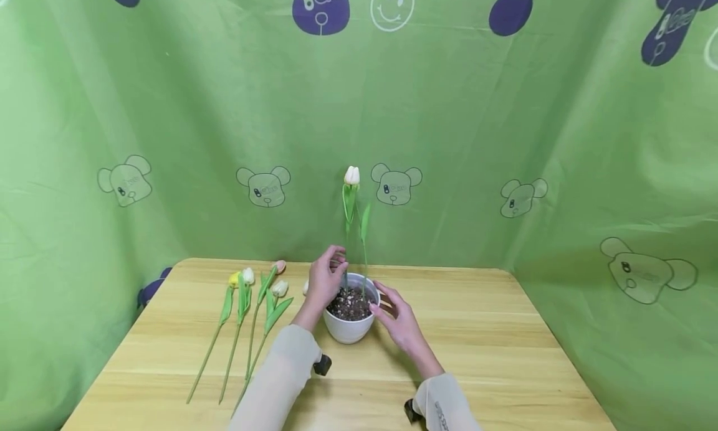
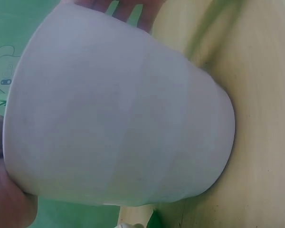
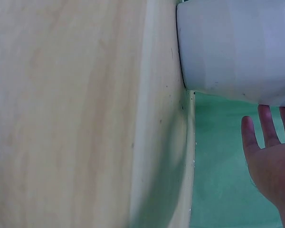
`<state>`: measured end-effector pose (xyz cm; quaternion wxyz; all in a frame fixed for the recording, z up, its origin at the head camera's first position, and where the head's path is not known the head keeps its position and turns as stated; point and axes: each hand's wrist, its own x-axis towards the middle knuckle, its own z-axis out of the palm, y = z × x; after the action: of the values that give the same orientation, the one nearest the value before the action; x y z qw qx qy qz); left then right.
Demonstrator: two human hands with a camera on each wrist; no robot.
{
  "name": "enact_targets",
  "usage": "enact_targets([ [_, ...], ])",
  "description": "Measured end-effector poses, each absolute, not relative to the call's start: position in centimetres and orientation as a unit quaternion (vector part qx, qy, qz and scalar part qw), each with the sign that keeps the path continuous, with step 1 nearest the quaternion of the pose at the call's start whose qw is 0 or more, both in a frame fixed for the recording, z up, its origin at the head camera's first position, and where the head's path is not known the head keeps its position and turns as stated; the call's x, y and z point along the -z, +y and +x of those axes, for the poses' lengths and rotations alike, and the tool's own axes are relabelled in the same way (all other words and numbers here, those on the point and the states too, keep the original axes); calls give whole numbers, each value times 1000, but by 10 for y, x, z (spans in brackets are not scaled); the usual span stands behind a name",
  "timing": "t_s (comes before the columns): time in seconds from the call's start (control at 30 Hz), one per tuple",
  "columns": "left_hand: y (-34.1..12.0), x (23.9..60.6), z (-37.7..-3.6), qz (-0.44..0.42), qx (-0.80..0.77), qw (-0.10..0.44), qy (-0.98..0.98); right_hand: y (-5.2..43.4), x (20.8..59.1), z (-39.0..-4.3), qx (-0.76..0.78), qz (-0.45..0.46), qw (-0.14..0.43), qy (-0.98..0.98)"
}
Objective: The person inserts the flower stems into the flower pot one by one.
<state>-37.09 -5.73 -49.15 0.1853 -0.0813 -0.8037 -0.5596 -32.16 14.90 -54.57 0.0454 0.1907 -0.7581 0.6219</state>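
Nearest, white flowerpot [image 1: 349,327] is set mid-table on wooden table [image 1: 505,356], soil-filled, so stems stand unaided. Right hand [image 1: 402,324] is held flat, fingers straight, beside pot's right wall, likely steadying. Left hand [image 1: 327,280] is raised over pot's left rim, stem of white tulip [image 1: 351,177] pinched upright. Spare tulips [image 1: 247,312] are laid left of pot. Green curtain [image 1: 505,138] is hung behind pot.

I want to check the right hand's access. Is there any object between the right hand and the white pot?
Nothing visible does. The right hand is open beside the right side of the white pot, with only bare wooden table around it. The loose tulips lie on the far side, left of the pot.
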Motion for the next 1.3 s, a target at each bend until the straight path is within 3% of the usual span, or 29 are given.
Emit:
enact_targets([
  [1.3, -58, 493, -370, -71, 526, 182, -828, 149, 544, -320, -629, 197, 40, -751],
])
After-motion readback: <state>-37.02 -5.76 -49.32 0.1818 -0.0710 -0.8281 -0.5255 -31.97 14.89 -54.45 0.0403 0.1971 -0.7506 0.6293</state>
